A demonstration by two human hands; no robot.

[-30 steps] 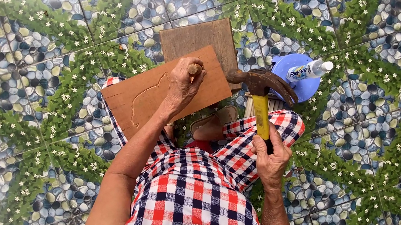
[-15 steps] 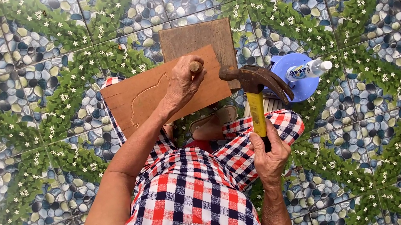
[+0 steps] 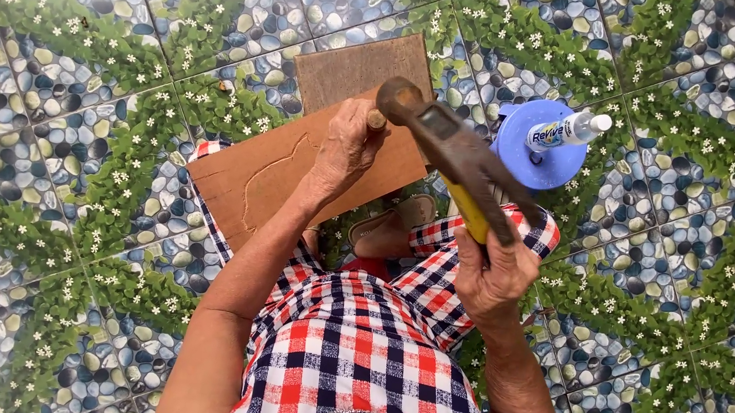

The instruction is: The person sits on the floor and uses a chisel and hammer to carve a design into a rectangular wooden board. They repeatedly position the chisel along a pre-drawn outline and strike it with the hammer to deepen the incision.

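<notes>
My left hand (image 3: 348,147) is closed around a small wooden-handled chisel (image 3: 376,120), its tip pressed on a brown wooden board (image 3: 265,172) that rests on my lap. An outline is carved into the board. My right hand (image 3: 491,271) grips the yellow handle of a hammer (image 3: 448,146). The dark hammer head sits right over the chisel's butt end.
A second, darker board (image 3: 356,67) lies under the far edge of the first. A blue round stool (image 3: 536,147) with a small white bottle (image 3: 570,130) on it stands to the right. A sandalled foot (image 3: 393,228) shows below the board. The floor is pebble-and-leaf patterned tile.
The hammer has swung left and down from beside the stool onto the chisel's end. My left hand and the board have stayed in place.
</notes>
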